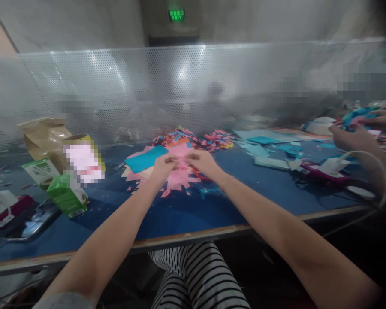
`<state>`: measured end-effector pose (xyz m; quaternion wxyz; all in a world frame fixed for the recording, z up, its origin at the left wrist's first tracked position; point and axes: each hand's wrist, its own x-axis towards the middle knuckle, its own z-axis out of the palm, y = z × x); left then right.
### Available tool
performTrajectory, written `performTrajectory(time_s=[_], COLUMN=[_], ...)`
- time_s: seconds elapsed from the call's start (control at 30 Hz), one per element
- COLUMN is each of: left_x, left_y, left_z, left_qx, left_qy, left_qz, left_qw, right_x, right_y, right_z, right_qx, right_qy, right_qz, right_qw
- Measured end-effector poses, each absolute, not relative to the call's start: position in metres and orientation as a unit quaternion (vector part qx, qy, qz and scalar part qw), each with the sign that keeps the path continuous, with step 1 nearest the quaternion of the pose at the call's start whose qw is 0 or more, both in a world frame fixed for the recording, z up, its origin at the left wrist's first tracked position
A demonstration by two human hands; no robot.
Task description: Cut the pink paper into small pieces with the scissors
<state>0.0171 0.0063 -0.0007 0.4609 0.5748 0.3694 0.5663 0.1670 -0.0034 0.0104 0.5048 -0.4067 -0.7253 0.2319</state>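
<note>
My left hand (164,166) and my right hand (205,163) are close together over a heap of pink paper pieces (176,182). Both have their fingers pinched on a bit of pink paper (182,159) between them; its exact shape is blurred. A blue paper sheet (146,159) lies on the heap just beyond my left hand. Behind the hands is an orange piece (184,142). Teal scraps (210,191) and a red strip lie beneath my right wrist.
Piles of colourful cut scraps (217,139) lie against the perforated metal screen (116,86). Left stand a brown paper bag (45,135) and a green box (67,195), beside a phone (35,221). At right are a purple tool (324,172), its cable, and another person's hands (357,137).
</note>
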Motion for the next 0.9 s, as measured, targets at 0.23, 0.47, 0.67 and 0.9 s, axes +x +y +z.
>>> performTrajectory(time_s=[0.23,0.47,0.67,0.9], left_x=[0.012,0.014,0.013,0.01], left_y=[0.013,0.007,0.01,0.015], left_z=[-0.007,0.0,-0.002,-0.004], left_qx=[0.663,0.734,0.721,0.692], left_qy=[0.395,0.432,0.42,0.375], left_qz=[0.521,0.477,0.479,0.498], left_qw=[0.365,0.218,0.273,0.364], right_x=[0.168,0.17,0.172,0.171], right_y=[0.001,0.004,0.003,-0.001], right_z=[0.005,0.004,0.007,0.011], right_qx=[-0.408,-0.398,-0.429,-0.446], right_qy=[-0.752,-0.76,-0.775,-0.757], right_qz=[0.201,0.24,0.182,0.226], right_qw=[0.478,0.455,0.428,0.42])
